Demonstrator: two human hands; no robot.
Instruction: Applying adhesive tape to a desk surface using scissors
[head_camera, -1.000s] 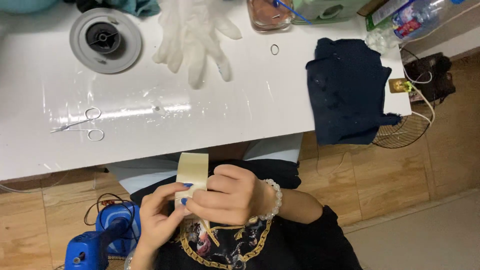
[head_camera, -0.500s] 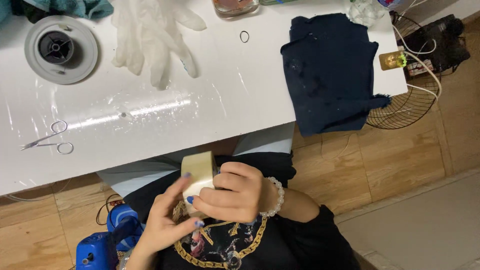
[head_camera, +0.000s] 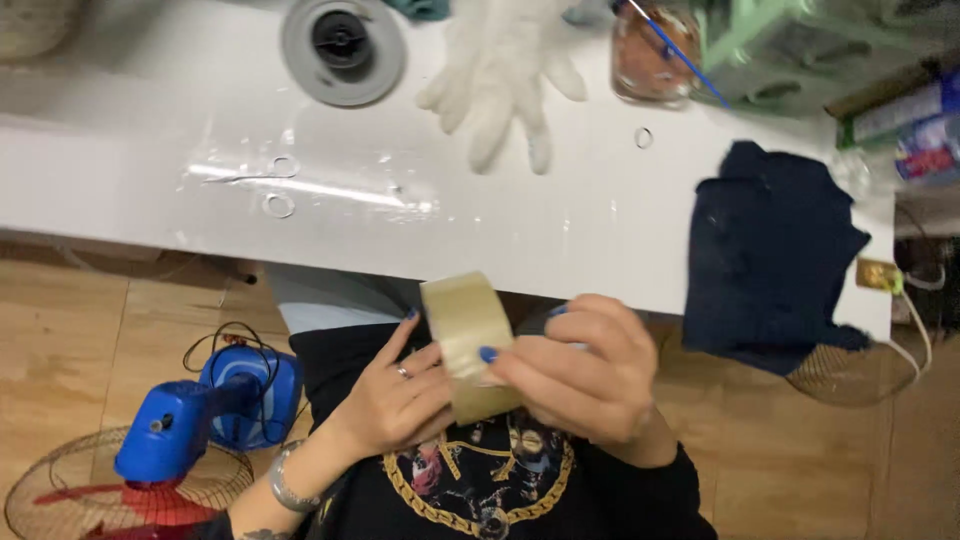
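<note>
Both of my hands hold a roll of beige packing tape (head_camera: 463, 330) in front of my lap, just below the white table's near edge (head_camera: 500, 265). My left hand (head_camera: 395, 395) cups the roll from the left and below. My right hand (head_camera: 580, 375) grips it from the right, with a blue-nailed thumb pressed on the roll's outer face.
On the table lie scissors (head_camera: 265, 185), a grey round disc (head_camera: 343, 48), white gloves (head_camera: 505, 80), a glass jar (head_camera: 655, 55), a small ring (head_camera: 644, 137) and a dark blue cloth (head_camera: 775, 255) hanging over the edge. A blue tool (head_camera: 205, 410) rests on a red fan on the floor.
The view has swung left, so the table's things now sit further right. My hands keep hold of the tape roll, which is now raised and turned with its wide face showing.
</note>
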